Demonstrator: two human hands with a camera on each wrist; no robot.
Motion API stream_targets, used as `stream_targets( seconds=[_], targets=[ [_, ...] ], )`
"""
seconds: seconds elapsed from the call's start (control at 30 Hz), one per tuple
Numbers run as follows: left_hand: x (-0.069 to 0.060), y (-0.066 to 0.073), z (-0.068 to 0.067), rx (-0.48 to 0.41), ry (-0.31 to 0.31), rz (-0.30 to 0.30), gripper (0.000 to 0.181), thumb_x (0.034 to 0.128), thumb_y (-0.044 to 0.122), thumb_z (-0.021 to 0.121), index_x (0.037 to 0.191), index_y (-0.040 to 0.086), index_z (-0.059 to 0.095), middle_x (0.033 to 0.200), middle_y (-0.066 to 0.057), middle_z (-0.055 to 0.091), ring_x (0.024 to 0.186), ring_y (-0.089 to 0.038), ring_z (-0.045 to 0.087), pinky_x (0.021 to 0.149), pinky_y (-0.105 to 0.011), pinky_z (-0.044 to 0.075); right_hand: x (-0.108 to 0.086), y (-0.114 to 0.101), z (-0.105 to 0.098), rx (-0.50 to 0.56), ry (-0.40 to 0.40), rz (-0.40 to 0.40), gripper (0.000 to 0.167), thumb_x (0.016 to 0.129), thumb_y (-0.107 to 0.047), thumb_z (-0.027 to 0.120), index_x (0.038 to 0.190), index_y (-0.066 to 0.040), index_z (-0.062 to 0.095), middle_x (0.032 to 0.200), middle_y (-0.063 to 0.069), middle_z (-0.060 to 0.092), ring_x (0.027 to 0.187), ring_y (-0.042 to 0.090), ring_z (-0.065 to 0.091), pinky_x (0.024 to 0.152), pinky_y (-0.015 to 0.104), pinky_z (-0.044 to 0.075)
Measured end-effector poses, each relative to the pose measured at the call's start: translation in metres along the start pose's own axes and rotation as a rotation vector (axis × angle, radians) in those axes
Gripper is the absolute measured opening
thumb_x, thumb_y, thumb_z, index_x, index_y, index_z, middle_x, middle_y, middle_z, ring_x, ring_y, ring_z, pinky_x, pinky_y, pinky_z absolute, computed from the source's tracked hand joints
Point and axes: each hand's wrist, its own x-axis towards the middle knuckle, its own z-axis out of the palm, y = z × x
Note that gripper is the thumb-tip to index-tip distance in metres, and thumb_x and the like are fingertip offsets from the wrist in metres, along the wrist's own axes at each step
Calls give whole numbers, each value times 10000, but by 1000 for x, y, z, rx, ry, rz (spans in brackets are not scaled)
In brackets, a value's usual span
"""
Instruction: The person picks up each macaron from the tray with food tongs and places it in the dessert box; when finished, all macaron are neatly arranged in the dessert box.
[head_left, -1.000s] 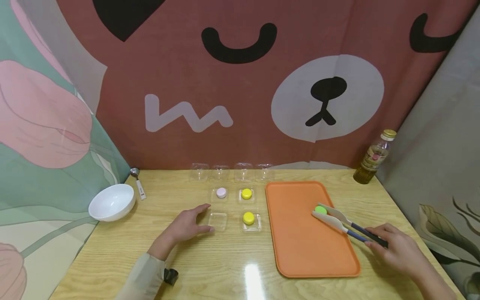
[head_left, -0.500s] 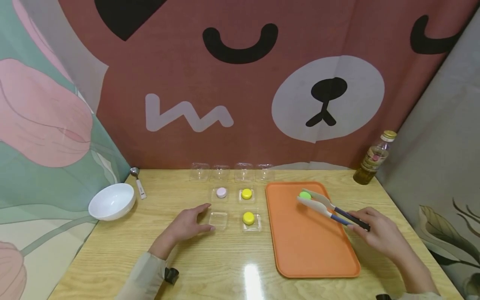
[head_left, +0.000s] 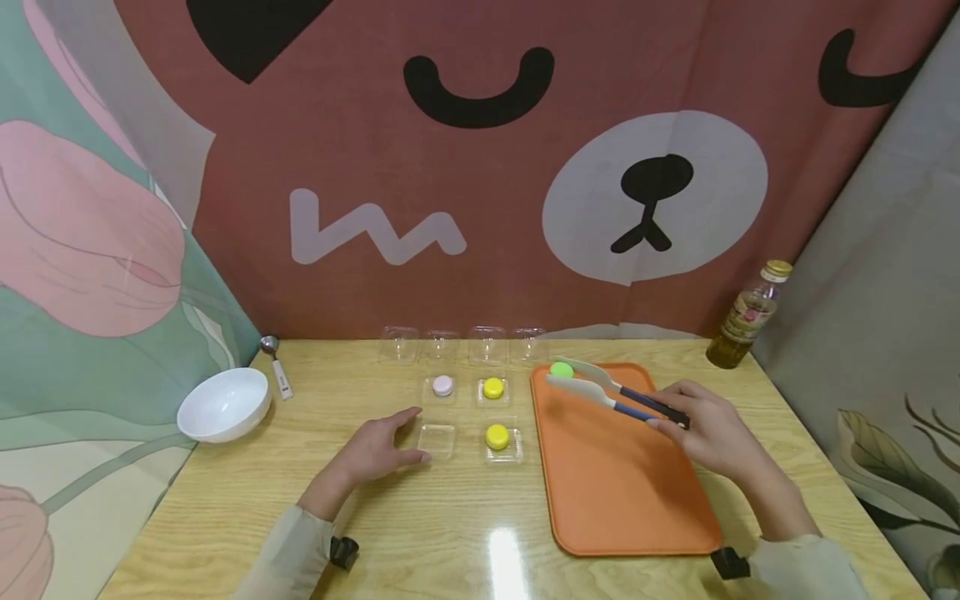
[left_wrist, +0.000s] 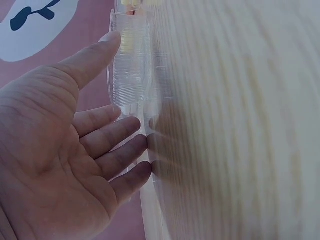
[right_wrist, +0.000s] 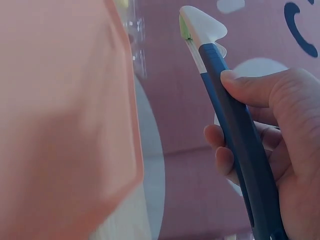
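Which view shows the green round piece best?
Head: the green piece shows most of its round face, at the tips of the tongs. Right wrist shows only a green sliver, mostly hidden by a tip. Left wrist doesn't show it.

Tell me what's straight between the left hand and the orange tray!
In the head view, nearest the left hand is an empty clear box; then, nearer the orange tray, a yellow disc in another clear box.

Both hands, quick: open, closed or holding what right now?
Left hand: open, beside a clear plastic container.
Right hand: holding tongs, with a green round piece at their tips.
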Motion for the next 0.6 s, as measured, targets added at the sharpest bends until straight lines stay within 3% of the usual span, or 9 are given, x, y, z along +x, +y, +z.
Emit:
stream_targets(
  seconds=[0.37, 0.6],
  targets=[
    [0, 0, 1, -2, -3, -14, 839, 833, 447, 821, 1532, 153, 462, 1506, -174, 534, 1412, -358, 489, 1150, -519, 426, 31, -25, 17, 19, -90, -52, 305, 887, -201, 792, 1178, -120, 752, 1018, -6, 667, 736, 57, 540, 594, 220, 438],
    [1, 0, 1, 6, -5, -16, 834, 831, 454, 821, 1529, 165, 468, 1499, -170, 543, 1407, -357, 493, 1149, -520, 427, 45, -41, 27, 39, -146, -93, 339, 902, -216, 779, 1221, -107, 737, 1060, 18, 667, 791, 67, 515, 613, 234, 431]
  ],
)
